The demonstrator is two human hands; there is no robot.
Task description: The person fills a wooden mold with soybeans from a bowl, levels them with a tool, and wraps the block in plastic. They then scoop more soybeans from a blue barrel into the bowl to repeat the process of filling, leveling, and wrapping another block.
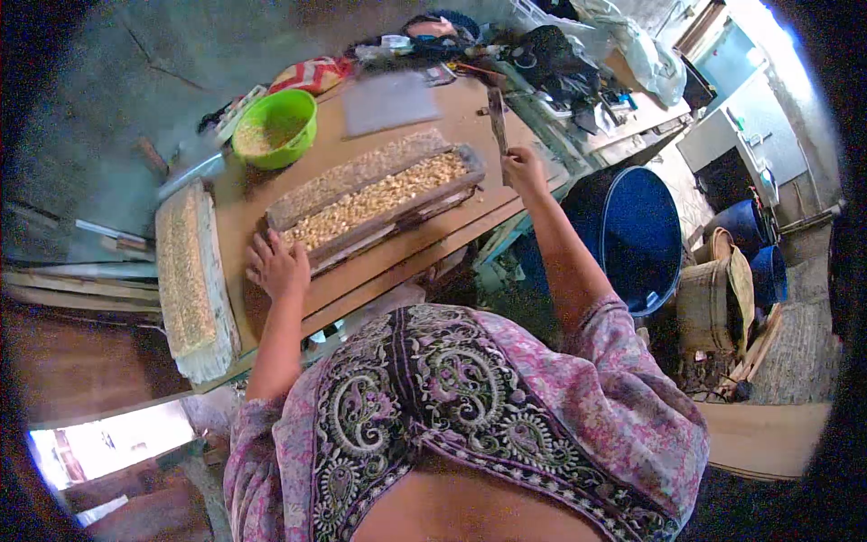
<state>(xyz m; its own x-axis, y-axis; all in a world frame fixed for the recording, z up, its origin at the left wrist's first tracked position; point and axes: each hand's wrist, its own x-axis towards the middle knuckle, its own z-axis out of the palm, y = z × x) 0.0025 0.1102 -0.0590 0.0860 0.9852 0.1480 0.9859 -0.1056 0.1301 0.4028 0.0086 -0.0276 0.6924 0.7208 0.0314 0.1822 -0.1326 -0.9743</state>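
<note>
On the wooden table (361, 307) lies a long narrow mold (397, 226) filled with pale, chopped nut-like pieces (384, 194). A light crumbly strip (352, 172) runs along its far side. My left hand (278, 264) rests with spread fingers at the mold's left end. To the right of the mold, my right hand (524, 172) is closed round the near end of a long flat blade-like tool (498, 122), which points away from me. The hand is beside the mold's right end.
A green bowl (275, 129) stands behind the mold at left, near a translucent sheet (390, 102). A stack topped with a grainy slab (185, 271) lies at the table's left edge. Bags and clutter line the back. A blue barrel (641, 239) stands right of the table.
</note>
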